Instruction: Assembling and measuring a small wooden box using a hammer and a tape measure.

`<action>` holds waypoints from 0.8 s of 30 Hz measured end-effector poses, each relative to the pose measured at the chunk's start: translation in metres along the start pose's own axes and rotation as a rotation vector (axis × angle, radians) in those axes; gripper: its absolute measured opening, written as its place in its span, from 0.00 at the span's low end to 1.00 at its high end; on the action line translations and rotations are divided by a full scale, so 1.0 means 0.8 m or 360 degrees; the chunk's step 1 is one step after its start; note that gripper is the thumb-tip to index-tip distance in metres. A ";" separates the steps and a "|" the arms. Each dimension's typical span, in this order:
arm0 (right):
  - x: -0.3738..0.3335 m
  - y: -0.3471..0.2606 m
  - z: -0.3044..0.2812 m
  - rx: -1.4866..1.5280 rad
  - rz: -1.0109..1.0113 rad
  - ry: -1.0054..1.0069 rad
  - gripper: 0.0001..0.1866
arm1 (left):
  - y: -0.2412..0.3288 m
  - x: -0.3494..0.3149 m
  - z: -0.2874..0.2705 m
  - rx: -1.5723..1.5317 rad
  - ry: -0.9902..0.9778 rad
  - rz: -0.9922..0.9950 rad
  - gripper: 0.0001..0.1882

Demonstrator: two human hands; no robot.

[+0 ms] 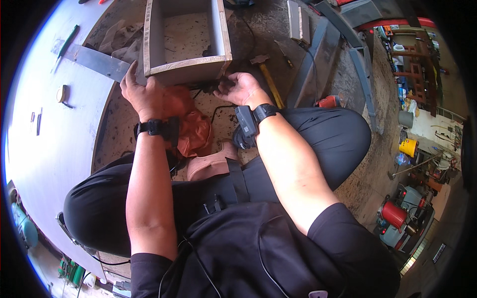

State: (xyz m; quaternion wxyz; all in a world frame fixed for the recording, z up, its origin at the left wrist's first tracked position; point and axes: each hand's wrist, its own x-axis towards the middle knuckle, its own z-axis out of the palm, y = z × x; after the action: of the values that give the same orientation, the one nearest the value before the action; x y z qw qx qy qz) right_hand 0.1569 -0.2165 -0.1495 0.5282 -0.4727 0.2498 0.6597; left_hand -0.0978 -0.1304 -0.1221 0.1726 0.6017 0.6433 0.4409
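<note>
An open wooden box (186, 67), grey inside with bare wood edges, stands tilted in front of me. My left hand (142, 97) is at its near left corner, thumb against the front board and index finger up along the side. Close to those fingers ends a flat grey metal strip (99, 62). My right hand (242, 89) is palm up below the near right corner, its darkened fingers curled in; whatever they hold, if anything, is hidden. Beneath the box lies a crumpled orange-red cloth or bag (191, 121).
Right of the box lie a hammer (268, 79) with a yellow handle, a screwdriver (285, 54) and grey boards (315, 62). A white panel (59, 129) on the left carries a green-handled screwdriver (67, 42) and a tape measure (61, 94). Cables run across the floor.
</note>
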 end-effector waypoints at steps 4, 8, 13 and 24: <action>0.013 -0.005 -0.010 0.0082 0.0112 -0.0039 0.13 | 0.036 -0.010 0.002 0.0168 -0.0112 0.0233 0.31; 0.003 0.001 0.008 0.0105 0.0124 -0.0042 0.10 | 0.063 -0.018 -0.011 0.0428 -0.0474 0.0618 0.33; 0.008 -0.003 0.004 0.0150 0.0124 -0.0070 0.10 | 0.069 -0.045 -0.001 0.0594 -0.0706 0.0830 0.32; -0.019 -0.008 0.011 0.0123 0.0027 -0.0226 0.08 | 0.063 -0.053 0.002 0.0581 -0.0678 0.0825 0.32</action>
State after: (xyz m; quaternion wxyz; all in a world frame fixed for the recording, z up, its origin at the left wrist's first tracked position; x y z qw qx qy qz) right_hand 0.1596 -0.2144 -0.1311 0.5570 -0.4018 0.2410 0.6858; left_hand -0.0562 -0.1748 -0.0966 0.0753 0.8434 0.4874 0.2132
